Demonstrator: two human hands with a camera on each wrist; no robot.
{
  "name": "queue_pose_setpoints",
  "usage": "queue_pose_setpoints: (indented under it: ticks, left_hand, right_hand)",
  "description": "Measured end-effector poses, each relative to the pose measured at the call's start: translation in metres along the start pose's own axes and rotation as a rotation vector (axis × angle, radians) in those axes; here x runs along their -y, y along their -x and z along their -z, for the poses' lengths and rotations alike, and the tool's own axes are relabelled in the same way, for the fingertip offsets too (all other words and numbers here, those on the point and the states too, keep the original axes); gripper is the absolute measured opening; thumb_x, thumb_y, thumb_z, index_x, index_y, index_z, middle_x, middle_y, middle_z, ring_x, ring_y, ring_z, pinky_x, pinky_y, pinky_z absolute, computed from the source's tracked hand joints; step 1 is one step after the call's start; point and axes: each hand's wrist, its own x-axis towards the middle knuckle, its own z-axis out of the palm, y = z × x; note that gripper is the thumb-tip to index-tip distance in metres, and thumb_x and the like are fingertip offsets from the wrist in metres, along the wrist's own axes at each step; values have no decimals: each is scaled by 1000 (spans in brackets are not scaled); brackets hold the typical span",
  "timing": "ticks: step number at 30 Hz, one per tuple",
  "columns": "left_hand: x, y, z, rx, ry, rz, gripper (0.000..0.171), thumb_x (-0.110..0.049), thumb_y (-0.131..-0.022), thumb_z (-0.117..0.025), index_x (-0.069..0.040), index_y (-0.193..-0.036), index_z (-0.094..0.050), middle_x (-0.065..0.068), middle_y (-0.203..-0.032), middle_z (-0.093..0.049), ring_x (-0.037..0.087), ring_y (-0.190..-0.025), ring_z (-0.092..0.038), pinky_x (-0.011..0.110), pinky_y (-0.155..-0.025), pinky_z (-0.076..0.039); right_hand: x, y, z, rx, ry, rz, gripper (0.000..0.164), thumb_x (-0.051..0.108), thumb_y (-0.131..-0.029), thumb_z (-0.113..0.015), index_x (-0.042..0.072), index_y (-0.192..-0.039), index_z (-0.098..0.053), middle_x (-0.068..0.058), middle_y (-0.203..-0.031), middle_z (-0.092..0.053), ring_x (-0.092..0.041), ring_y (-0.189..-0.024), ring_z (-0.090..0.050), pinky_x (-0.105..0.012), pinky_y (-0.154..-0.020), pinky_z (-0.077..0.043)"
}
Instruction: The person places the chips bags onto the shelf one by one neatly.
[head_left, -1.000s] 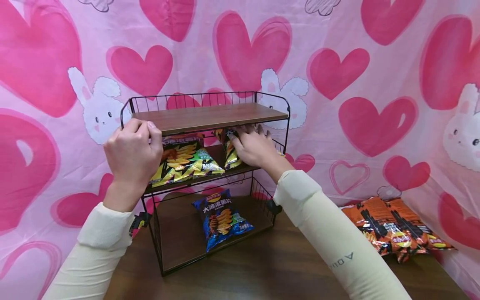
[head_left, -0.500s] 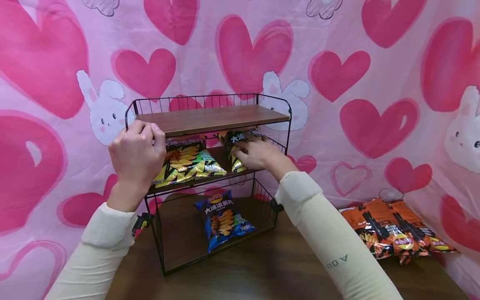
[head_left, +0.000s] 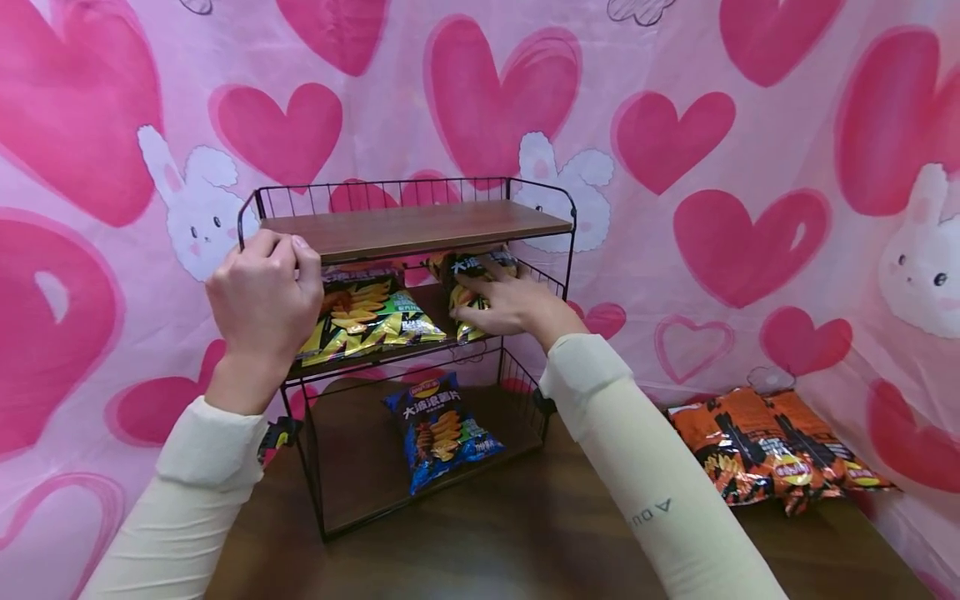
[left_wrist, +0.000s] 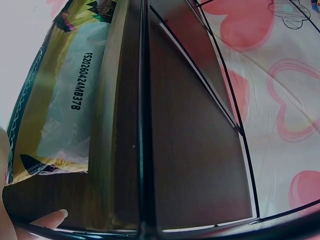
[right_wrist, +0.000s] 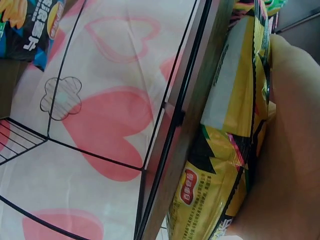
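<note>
Pressing gently looks best; right hand (head_left: 516, 305) spreads over yellow bag (right_wrist: 238, 112) at one o'clock. Left hand (head_left: 264, 287) grips rack (head_left: 427, 227) at ten.

The rack (head_left: 420, 229) sits on the table (head_left: 480, 542), with the cloth (head_left: 615, 67) behind it. Its middle shelf (head_left: 432, 300) has a left chip bag (head_left: 375, 321), and a right chip bag (head_left: 463, 267) with the right hand (head_left: 517, 304) on it. A third chip bag (head_left: 442, 429) lies on the bottom shelf (head_left: 352, 454). A chip bag pile (head_left: 765, 450) lies on the table, right of the rack.

Snack rack (head_left: 420, 227) and backdrop (head_left: 630, 92) suggest a mock shop.
</note>
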Motion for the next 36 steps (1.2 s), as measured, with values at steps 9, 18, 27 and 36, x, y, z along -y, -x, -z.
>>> queue_pose_setpoints:
  ticks: [9,18,27,36]
  left_hand:
    - [1,0,1,9,-4,12,47,-26,-103,-47,12,-96,-74,26,-95,-71,49,-72,-65,63,-64,-55]
    - [2,2,1,10,8,15,48,-26,-103,-46,12,-96,-74,26,-92,-71,49,-70,-64,63,-62,-54]
    - [2,0,-3,-5,5,3,51,-27,-104,-43,14,-93,-72,27,-92,-69,50,-71,-63,62,-63,-53]
    - [2,0,-4,-30,14,13,51,-27,-103,-43,13,-93,-73,26,-90,-69,51,-72,-63,63,-62,-51]
  right_hand:
    - [5,-2,-1,-8,-9,-43,73,74,-96,-33,46,-162,-17,4,-173,5,-59,-150,-6,-75,-113,-21]
    - [1,-2,-3,-75,-68,-25,81,80,-94,-26,43,-163,-6,4,-172,10,-55,-152,7,-76,-115,-8]
    - [2,12,7,-213,-60,13,70,68,-103,-21,35,-164,-17,-7,-172,-13,-42,-157,-5,-64,-122,-12]
    - [-12,31,5,-339,-83,93,64,57,-105,-39,24,-160,-37,-10,-167,-29,-37,-155,-22,-59,-122,-19]
